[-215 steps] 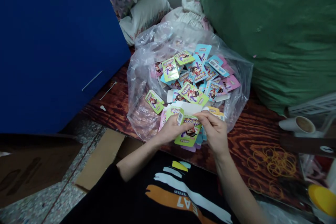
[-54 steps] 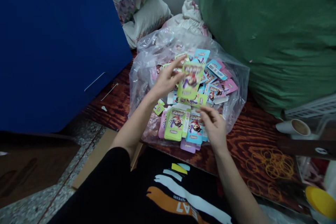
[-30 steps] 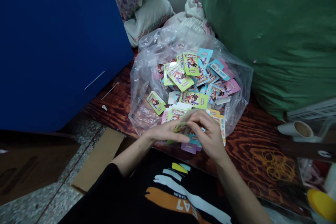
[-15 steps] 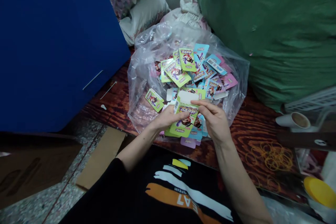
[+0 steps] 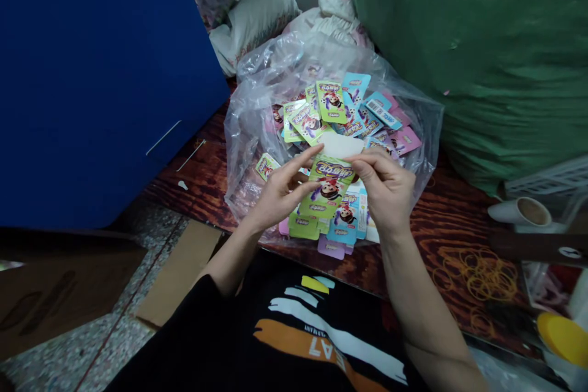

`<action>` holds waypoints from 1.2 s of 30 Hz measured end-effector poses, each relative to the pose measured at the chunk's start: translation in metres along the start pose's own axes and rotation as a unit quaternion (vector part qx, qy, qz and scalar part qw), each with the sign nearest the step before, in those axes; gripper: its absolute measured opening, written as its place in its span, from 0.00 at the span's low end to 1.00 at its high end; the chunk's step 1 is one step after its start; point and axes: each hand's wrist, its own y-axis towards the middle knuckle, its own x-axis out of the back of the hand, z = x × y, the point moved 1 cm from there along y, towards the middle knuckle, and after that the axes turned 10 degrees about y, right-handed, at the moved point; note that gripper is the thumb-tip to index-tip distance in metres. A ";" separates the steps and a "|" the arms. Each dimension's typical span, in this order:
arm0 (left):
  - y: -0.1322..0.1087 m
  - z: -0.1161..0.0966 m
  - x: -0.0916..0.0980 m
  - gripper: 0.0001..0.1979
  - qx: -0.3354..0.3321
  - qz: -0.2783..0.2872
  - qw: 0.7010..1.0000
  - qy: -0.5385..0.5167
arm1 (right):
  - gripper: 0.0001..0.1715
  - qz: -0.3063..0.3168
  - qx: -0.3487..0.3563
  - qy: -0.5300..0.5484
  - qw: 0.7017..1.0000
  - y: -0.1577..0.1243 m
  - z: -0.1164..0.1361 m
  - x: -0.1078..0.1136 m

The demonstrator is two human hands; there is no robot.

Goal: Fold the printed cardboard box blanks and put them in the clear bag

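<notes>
Both hands are over a clear plastic bag (image 5: 250,147) heaped with printed cardboard box blanks in green, blue and pink. My left hand (image 5: 280,191) and my right hand (image 5: 384,190) hold one green box blank (image 5: 329,188) between them, just above the heap. Its white unprinted flap (image 5: 339,146) stands up at the far end. My right fingers pinch the blank's upper right edge, and my left fingers touch its left side. Other blanks (image 5: 331,101) lie loose below and beyond my hands.
A dark blue board (image 5: 101,86) fills the left, and a green sack (image 5: 478,55) the right. The bag rests on a dark wooden table (image 5: 450,239) with loose rubber bands (image 5: 482,275) and a tape roll (image 5: 521,211). Cardboard (image 5: 177,272) lies on the speckled floor below.
The green blank has risen slightly and turned more upright, with its white flap now pointing away from me. My left fingers have spread and straightened along its side.
</notes>
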 end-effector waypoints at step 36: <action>-0.015 0.016 -0.014 0.33 0.047 0.169 0.981 0.086 | 0.15 0.042 -0.226 0.070 0.971 -0.038 -0.028 0.021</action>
